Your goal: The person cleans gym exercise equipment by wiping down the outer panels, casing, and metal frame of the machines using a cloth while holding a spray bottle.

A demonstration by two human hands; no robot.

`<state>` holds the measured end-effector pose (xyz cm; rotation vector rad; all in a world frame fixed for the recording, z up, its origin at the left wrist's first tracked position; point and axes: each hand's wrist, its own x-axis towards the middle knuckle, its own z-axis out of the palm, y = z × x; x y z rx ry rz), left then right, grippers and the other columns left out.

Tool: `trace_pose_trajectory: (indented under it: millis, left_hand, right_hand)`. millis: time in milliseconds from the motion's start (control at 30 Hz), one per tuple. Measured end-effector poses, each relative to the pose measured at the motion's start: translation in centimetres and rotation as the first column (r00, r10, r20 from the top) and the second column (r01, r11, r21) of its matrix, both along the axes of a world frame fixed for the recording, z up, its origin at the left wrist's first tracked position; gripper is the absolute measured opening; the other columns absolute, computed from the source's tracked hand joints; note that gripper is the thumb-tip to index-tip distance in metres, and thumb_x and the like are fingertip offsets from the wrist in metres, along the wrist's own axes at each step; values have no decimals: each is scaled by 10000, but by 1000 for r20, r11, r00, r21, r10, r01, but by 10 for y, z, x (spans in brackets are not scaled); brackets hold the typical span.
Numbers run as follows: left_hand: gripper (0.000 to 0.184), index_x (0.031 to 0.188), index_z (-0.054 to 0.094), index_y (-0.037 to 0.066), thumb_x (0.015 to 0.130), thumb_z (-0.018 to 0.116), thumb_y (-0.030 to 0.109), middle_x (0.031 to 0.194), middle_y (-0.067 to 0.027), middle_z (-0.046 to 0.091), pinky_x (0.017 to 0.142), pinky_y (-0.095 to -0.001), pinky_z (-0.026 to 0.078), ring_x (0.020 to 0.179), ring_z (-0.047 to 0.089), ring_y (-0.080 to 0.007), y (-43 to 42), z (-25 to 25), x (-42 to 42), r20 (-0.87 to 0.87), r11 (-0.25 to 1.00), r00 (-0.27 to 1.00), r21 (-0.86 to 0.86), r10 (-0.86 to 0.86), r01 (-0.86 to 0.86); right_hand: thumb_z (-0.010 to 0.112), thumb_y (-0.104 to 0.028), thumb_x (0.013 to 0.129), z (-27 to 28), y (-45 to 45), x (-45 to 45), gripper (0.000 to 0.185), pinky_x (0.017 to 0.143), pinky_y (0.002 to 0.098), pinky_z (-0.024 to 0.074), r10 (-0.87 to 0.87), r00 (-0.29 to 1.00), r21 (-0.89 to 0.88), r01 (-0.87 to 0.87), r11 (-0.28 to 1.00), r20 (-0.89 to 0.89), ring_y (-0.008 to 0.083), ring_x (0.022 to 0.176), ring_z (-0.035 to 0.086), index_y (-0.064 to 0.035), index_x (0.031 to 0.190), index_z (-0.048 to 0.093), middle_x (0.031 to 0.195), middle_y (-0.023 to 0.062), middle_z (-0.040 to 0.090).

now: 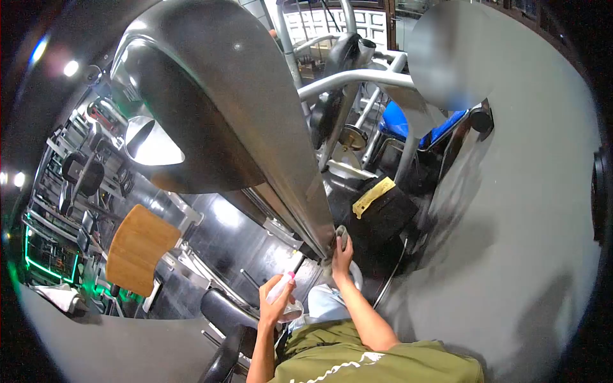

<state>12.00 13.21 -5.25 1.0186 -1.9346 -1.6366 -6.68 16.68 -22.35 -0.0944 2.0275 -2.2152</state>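
In the lower middle, my left hand (273, 300) is wrapped round a spray bottle (280, 289) with a white head, a pink tip and a see-through body below the fingers. My right hand (342, 258) presses a grey cloth (343, 235) against the lower end of a tall grey metal column (268, 121), part of an exercise machine. Fingers partly cover the cloth. A large black curved cover (172, 108) juts from the column's left side. Both hands are close to my lap, with the bottle left of the column and apart from it.
A wooden board (142, 250) and a black padded seat (230, 309) are at the left. Behind the column stand silver machine tubes (354, 78), a black box (386, 214) with a yellow strip (373, 196), and blue padding (396, 119). A grey wall (530, 191) bounds the right.
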Motion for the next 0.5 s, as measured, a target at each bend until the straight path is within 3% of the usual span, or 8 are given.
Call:
trace_pose_trajectory:
  millis: [133,200,300,333,367,433,467,500]
  left_hand:
    - [254,805,636,-6,906,656,226,681,-40,627,498,-246,434,520,577,-100,-3,0,8,11,999,999,25,-43,42]
    - [254,809,634,-8,907,654,226,685,-40,629,501,-246,435,523,581,-102,-3,-1,7,-12,998,999,46,-36,37]
    - [263,811,631,-5,909,648,238,688,-39,632,496,-243,426,519,583,-103,-3,-2,11,-37,996,999,85,-18,21]
    - [271,809,630,0,910,645,251,687,-36,633,487,-240,417,511,581,-102,-3,-2,13,-43,995,999,102,-11,16]
    - [271,809,630,0,910,645,251,687,-36,633,487,-240,417,511,581,-102,-4,-2,15,-48,995,999,103,-4,9]
    - [287,805,628,14,911,638,280,688,-36,638,469,-235,397,489,573,-103,-5,-2,18,-46,994,999,106,-5,10]
    - [296,801,628,23,910,632,297,677,-36,636,453,-235,383,472,567,-105,-6,-5,20,-68,995,998,100,-3,9]
    - [296,801,628,23,910,632,297,677,-36,636,453,-235,383,472,567,-105,-6,-4,23,-65,995,998,99,0,7]
  right_hand:
    - [577,-313,939,69,8,-3,439,979,382,394,44,997,26,-43,999,-56,316,1104,553,0,1246,561,1184,172,582]
    - [569,-324,944,94,5,11,450,979,387,385,-10,975,-32,3,999,-220,327,1115,532,-2,1259,549,1159,184,570]
    - [559,-248,963,62,-4,40,418,991,346,360,-84,962,-40,76,996,-260,277,1151,513,14,1283,500,1216,155,534]
    - [539,-278,971,45,-8,46,456,1013,367,338,-70,989,-60,63,996,-133,300,1173,494,0,1323,456,1238,175,516]
    - [539,-278,971,37,-11,43,456,1013,367,338,-63,988,-58,55,997,-138,300,1173,494,0,1323,456,1238,175,516]
    - [524,-326,975,23,-13,30,462,1002,380,346,-137,991,121,136,983,0,306,1166,491,-7,1304,462,1257,191,505]
    - [521,-379,972,4,-17,24,464,968,381,373,-199,974,207,219,954,-112,303,1109,520,-12,1255,495,1230,194,538]
    - [521,-379,972,-8,-16,15,464,968,381,373,-197,974,207,216,954,-109,303,1109,520,-12,1255,495,1230,194,538]
